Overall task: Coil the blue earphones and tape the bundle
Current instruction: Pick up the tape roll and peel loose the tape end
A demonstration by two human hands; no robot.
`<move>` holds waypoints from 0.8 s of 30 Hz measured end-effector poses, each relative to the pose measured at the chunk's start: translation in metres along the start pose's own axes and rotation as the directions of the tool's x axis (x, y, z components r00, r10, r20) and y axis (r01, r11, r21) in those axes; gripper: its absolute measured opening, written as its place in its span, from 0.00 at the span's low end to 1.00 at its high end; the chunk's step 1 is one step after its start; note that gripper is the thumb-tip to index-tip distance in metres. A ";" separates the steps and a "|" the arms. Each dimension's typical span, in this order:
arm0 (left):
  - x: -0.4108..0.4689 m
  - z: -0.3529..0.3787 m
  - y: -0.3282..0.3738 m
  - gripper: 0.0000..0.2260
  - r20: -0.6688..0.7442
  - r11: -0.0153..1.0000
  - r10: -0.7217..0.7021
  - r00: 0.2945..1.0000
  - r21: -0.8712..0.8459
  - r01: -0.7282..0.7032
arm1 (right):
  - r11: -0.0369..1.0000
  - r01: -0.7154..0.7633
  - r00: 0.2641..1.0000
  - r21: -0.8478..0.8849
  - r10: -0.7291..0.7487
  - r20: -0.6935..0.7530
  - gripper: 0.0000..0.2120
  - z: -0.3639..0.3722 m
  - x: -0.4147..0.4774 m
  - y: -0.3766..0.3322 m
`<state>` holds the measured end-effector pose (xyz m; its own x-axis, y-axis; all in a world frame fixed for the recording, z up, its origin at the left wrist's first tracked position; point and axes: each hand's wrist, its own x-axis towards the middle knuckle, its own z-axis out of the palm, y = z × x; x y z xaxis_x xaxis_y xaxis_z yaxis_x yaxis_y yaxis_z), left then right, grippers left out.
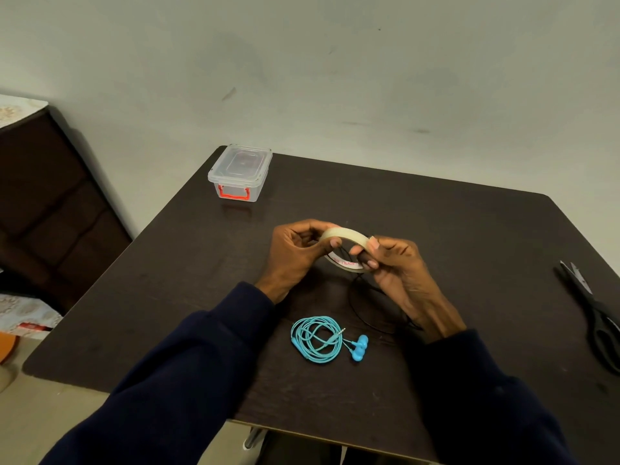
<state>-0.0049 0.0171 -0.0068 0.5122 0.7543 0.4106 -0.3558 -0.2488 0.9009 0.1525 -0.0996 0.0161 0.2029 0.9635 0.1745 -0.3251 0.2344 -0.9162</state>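
Above the bench's [436, 229] middle, both hands hold the tape roll [346, 234] clear of the top. The left hand [295, 253] has its grip closed on the roll's 9 o'clock side, thumb pressed on the outer band. The right hand [399, 273] pinches the 3 o'clock side between thumb and curled fingers, probably feeling for the loose end. At 6 o'clock from the hands the earphones [317, 338] lie on the bench between the sleeves, already in a loose coil, with buds [359, 347] and plug [340, 331] sticking out at the coil's 3 o'clock. Thin, light and springy, that cord will likely spill loops if lifted by one strand. Better to pinch across all the loops at one spot, away from the buds, and wrap the tape there. Scissors [593, 317] wait at 3 o'clock, a lidded box [240, 172] sits at 11, and a black cable [365, 317] lies under the right hand.
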 end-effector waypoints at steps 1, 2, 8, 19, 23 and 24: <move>0.000 -0.001 0.000 0.09 -0.012 1.000 -0.016 1.000 -0.017 0.016 | 1.000 0.011 1.000 -0.006 -0.011 0.011 0.12 0.000 0.000 0.001; 0.000 -0.002 0.000 0.09 -0.018 0.999 -0.024 1.000 -0.028 0.024 | 1.000 0.019 0.999 -0.016 -0.019 0.026 0.12 -0.001 0.001 0.002; 0.000 -0.004 0.001 0.10 -0.032 1.000 0.023 0.999 0.021 -0.023 | 0.999 -0.009 0.999 -0.051 0.011 0.036 0.14 -0.002 0.001 0.003; -0.002 -0.002 -0.003 0.11 0.135 0.968 0.122 0.983 0.203 -0.148 | 0.989 -0.050 0.997 -0.138 0.042 -0.061 0.11 0.003 0.000 0.006; -0.001 -0.001 -0.001 0.12 0.075 0.988 0.081 0.994 0.128 -0.090 | 0.999 -0.040 0.997 0.000 0.040 -0.068 0.09 0.003 0.000 0.004; 0.000 -0.001 -0.001 0.12 0.049 0.994 0.053 0.997 0.094 -0.058 | 0.998 -0.025 0.997 0.050 0.028 -0.069 0.08 0.001 0.000 0.002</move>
<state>-0.0056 0.0176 -0.0075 0.5304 0.7093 0.4644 -0.3093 -0.3481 0.8850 0.1504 -0.0984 0.0145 0.2570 0.9586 0.1230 -0.3760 0.2164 -0.9010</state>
